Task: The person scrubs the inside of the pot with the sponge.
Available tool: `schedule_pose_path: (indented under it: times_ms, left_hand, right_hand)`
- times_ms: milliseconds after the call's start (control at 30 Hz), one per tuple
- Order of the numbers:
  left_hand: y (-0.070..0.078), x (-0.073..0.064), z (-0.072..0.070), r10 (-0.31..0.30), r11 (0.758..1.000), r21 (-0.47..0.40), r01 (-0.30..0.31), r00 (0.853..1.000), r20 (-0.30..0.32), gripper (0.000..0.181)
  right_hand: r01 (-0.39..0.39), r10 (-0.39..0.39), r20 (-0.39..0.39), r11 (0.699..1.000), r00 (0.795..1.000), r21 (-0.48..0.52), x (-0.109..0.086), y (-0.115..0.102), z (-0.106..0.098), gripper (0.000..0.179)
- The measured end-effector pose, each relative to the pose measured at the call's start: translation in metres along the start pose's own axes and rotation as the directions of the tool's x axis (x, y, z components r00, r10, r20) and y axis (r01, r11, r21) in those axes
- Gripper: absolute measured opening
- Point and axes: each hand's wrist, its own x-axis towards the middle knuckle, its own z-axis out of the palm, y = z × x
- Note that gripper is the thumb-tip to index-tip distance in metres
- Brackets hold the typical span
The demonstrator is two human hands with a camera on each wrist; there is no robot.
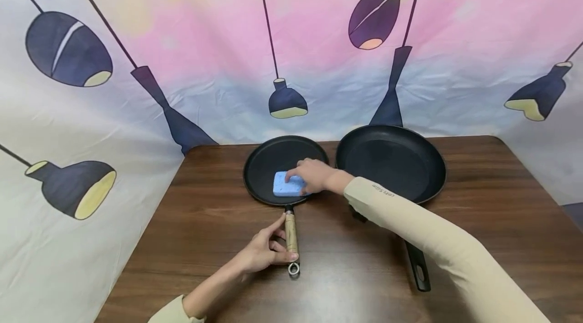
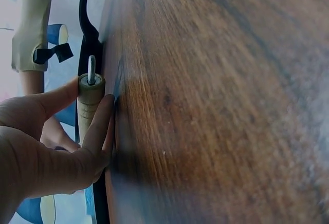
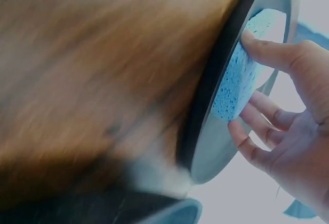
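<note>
In the head view, a flat black crepe pan (image 1: 268,158) lies on the table with its wooden handle (image 1: 291,232) pointing toward me. My left hand (image 1: 260,252) holds that handle from the left side, thumb near the metal hanging ring (image 1: 293,269). The left wrist view shows the thumb and fingers on either side of the handle's end (image 2: 90,98). Over the crepe pan, my right hand (image 1: 314,176) grips a light blue sponge (image 1: 282,187) that lies on its cooking surface. Thumb and fingers sit on opposite sides of the sponge (image 3: 234,82) in the right wrist view.
A larger, deeper black frying pan (image 1: 387,161) stands close on the right, partly covered by my right forearm. Its black handle (image 1: 418,265) reaches toward the front. The brown wooden table (image 1: 205,186) ends at a cloth backdrop (image 1: 218,59) printed with lamps.
</note>
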Motion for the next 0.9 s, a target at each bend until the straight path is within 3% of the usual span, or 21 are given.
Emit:
schedule_pose_path:
  times_ms: [167, 433, 667, 800, 900]
  left_hand:
    - [-0.003, -0.002, -0.002, -0.009, 1.000, -0.020, 0.009, 1.000, 0.005, 0.104]
    - [-0.001, 0.002, 0.000, 0.013, 0.999, -0.037, -0.012, 1.000, 0.023, 0.105]
    - [-0.003, 0.002, 0.001, 0.039, 0.996, -0.080, -0.037, 0.999, 0.024, 0.105]
    - [-0.004, 0.001, 0.001, 0.033, 0.995, -0.093, -0.030, 0.999, 0.030, 0.106]
    - [-0.004, 0.002, 0.000, 0.034, 0.996, -0.083, -0.032, 0.999, 0.025, 0.106]
  right_hand:
    - [0.108, -0.108, -0.017, 0.994, 0.994, 0.006, 0.014, -0.018, 0.003, 0.047]
    - [0.064, -0.068, -0.068, 0.996, 0.995, -0.059, 0.041, -0.020, 0.004, 0.048]
    - [-0.080, 0.047, -0.165, 0.977, 0.985, -0.198, 0.076, -0.019, 0.009, 0.048]
    - [-0.175, 0.140, -0.175, 0.963, 0.975, -0.204, 0.090, -0.010, 0.013, 0.050]
    - [-0.200, 0.166, -0.182, 0.961, 0.969, -0.189, 0.095, 0.002, 0.011, 0.050]
